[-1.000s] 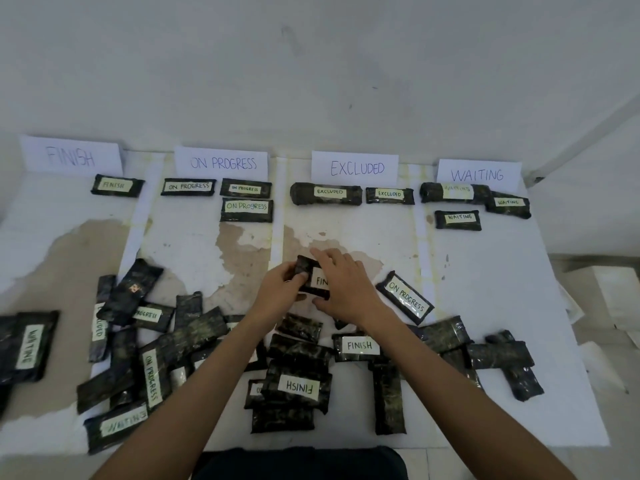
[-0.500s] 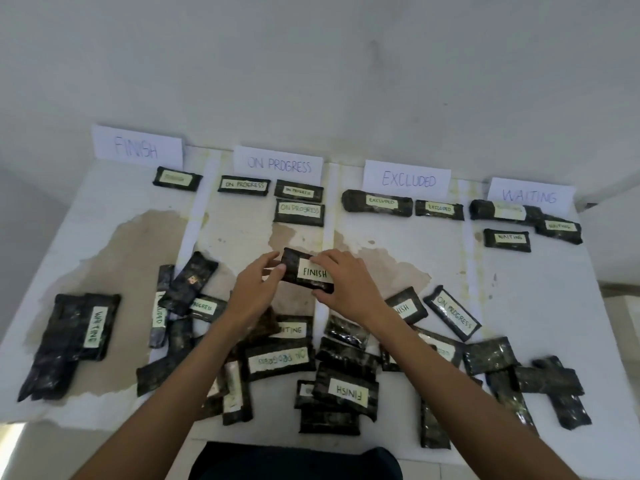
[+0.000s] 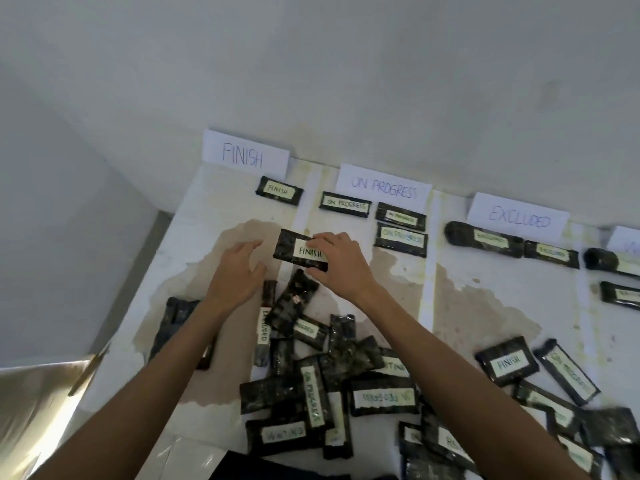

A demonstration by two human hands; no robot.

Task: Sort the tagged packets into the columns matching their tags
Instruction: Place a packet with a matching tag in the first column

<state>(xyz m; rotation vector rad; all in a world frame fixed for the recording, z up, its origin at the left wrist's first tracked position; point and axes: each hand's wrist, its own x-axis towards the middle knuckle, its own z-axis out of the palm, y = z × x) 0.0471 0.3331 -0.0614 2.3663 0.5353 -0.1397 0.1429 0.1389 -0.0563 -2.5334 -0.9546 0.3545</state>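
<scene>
Bare table (image 3: 214, 216) beside sorted packet (image 3: 280, 190); pile (image 3: 311, 393) (overlapping) blocks near side.

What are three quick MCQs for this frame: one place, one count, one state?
1. Where is the FINISH packet that the right hand holds?
A. under the EXCLUDED sign
B. over the stripe between the FINISH column and ON PROGRESS column
C. in the pile

2. How many packets lie sorted under the ON PROGRESS sign?
A. one
B. three
C. five

3. What is the left hand doing?
A. gripping a packet
B. out of view
C. open, holding nothing

1 B: it straddles the stripe.
2 B: two sit side by side, with one beneath.
3 C: its fingers are spread with nothing in them.
</scene>
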